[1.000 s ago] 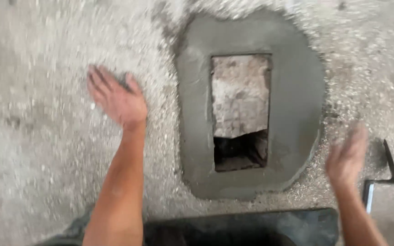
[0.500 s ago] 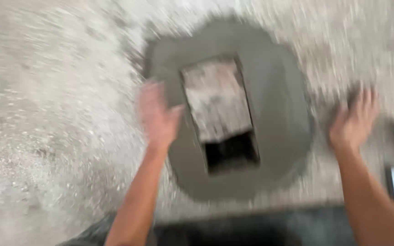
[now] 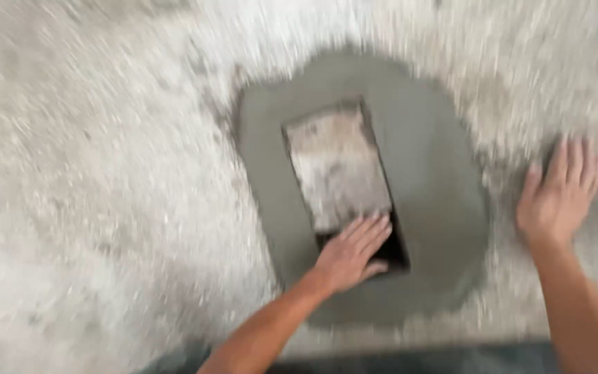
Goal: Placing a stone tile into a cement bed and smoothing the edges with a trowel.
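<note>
Two hands work the floor: my left hand (image 3: pixel 349 255) lies open at the rectangular hole (image 3: pixel 344 183) in smoothed grey mortar (image 3: pixel 423 173); my right hand (image 3: pixel 557 195) rests flat, empty, beside it.

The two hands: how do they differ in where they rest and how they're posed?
The left hand lies at the lower end of the rectangular opening in the smooth grey mortar patch; the right hand lies on the rough pale ground beside that patch. Left fingers angle up-right, right fingers point up. Both are bare, flat and palm down.
</note>
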